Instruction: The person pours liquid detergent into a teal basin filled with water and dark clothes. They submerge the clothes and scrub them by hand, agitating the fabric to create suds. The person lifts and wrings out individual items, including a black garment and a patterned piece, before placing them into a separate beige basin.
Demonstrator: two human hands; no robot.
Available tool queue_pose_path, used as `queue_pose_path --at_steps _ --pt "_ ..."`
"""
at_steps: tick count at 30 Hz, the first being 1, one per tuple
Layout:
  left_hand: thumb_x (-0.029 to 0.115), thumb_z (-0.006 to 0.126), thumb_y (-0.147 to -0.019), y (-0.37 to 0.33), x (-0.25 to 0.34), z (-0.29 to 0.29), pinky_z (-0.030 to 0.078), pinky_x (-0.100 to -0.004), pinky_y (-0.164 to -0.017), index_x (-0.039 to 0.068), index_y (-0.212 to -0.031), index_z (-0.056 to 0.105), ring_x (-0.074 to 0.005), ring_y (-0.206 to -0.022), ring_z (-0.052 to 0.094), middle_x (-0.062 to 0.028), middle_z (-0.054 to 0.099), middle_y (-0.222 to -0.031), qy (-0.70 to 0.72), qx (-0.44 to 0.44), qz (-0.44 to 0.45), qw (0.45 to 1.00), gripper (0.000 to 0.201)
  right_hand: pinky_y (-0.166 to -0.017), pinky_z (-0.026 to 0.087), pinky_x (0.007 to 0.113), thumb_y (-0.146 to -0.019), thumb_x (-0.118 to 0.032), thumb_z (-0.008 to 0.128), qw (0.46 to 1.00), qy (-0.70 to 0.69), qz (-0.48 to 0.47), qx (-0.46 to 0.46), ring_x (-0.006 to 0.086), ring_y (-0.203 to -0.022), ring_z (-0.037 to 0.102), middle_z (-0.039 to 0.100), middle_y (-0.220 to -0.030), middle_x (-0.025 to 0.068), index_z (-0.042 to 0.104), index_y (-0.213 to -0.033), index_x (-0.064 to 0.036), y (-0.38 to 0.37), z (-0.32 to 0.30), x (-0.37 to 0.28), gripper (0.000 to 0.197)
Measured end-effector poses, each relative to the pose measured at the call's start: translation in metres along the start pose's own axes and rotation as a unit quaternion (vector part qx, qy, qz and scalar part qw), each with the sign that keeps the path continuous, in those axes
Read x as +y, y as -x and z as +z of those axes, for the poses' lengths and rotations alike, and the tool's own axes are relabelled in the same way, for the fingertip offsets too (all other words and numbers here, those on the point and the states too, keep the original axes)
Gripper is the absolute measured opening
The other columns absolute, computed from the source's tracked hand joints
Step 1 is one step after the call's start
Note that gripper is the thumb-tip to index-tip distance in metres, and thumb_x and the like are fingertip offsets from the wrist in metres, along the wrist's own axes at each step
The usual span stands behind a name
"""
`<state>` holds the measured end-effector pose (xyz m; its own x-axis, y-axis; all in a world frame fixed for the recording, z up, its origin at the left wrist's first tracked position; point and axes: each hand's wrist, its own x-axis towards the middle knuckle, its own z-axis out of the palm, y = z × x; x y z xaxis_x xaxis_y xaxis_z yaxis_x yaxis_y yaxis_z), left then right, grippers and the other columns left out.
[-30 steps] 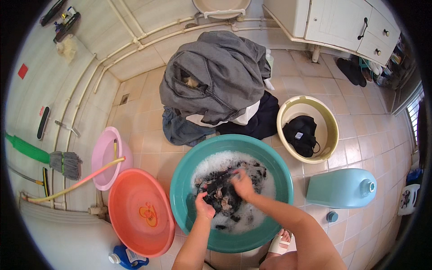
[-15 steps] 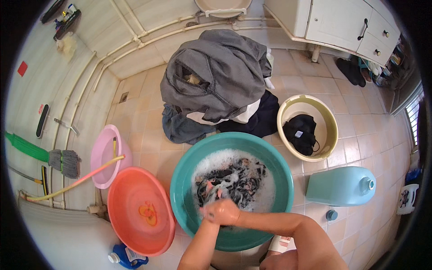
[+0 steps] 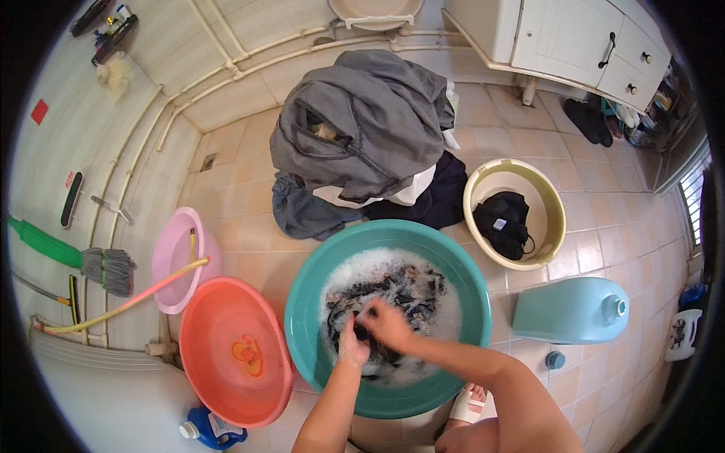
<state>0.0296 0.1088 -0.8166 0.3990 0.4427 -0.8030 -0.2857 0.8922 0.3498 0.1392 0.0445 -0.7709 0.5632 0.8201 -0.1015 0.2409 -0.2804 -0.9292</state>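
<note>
Where suds fill the teal basin (image 3: 302,325) at lower centre, left hand (image 3: 352,349) and right hand (image 3: 387,325) both grip the dark garment (image 3: 408,291).

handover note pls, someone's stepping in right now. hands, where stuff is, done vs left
Left hand: in the suds, gripping the dark garment.
Right hand: on the same garment, pressed close to the left.
Where: garment soaking in the teal basin. Clothes pile on the floor behind it. Black item in the yellow basin. Orange basin and pink basin hold no clothes.
Done: garment wet and soapy.
Left: rinse it; the pile looks unwashed.
</note>
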Motion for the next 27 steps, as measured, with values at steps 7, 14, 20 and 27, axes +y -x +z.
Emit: queue_pose_path --at_steps 7,14,20,27 --pt "0.029 0.041 -0.094 -0.007 -0.020 -0.008 0.041 -0.0353 -0.091 0.015 -0.107 0.054 -0.0209 -0.101 0.053 -0.0055 0.057 -0.105 -0.526 -0.178 0.343 0.758 0.024 -0.047 0.048 0.041 -0.086 -0.037 0.049 0.931 0.161 -0.326 0.002 0.0274 -0.052 0.059 0.060 -0.060 0.0113 0.060 -0.056 -0.0081 0.003 -0.005 -0.035 0.043" --pt "0.043 0.040 -0.090 0.015 -0.032 0.003 0.045 -0.0355 -0.085 0.014 -0.099 0.056 -0.0221 -0.079 0.057 -0.0040 0.060 -0.091 -0.132 -0.285 0.341 0.886 0.034 -0.045 0.047 0.038 -0.083 -0.028 0.052 0.940 0.121 -0.312 -0.067 0.0285 -0.052 0.058 0.059 -0.058 0.0114 0.059 -0.060 -0.0099 0.036 -0.005 -0.066 0.030" --pt "0.046 0.053 -0.086 0.037 0.003 0.031 0.046 -0.0374 -0.086 0.005 -0.121 0.050 -0.0257 -0.107 0.054 -0.0102 0.055 -0.119 -0.090 0.107 0.020 0.990 0.054 -0.067 0.048 0.046 -0.080 -0.031 0.059 0.976 0.086 0.184 0.073 0.0363 -0.075 0.061 0.063 -0.081 0.0198 0.061 -0.090 -0.0034 -0.025 -0.023 0.027 0.029" --pt "0.029 0.065 -0.082 0.024 0.010 -0.012 0.038 -0.0360 -0.093 0.008 -0.124 0.047 -0.0224 -0.116 0.045 -0.0079 0.047 -0.128 -0.130 0.128 0.029 0.983 0.050 -0.070 0.048 0.045 -0.076 -0.024 0.064 0.963 0.241 0.118 0.026 0.0364 -0.080 0.060 0.061 -0.083 0.0203 0.056 -0.097 -0.0029 -0.020 -0.028 0.070 0.031"
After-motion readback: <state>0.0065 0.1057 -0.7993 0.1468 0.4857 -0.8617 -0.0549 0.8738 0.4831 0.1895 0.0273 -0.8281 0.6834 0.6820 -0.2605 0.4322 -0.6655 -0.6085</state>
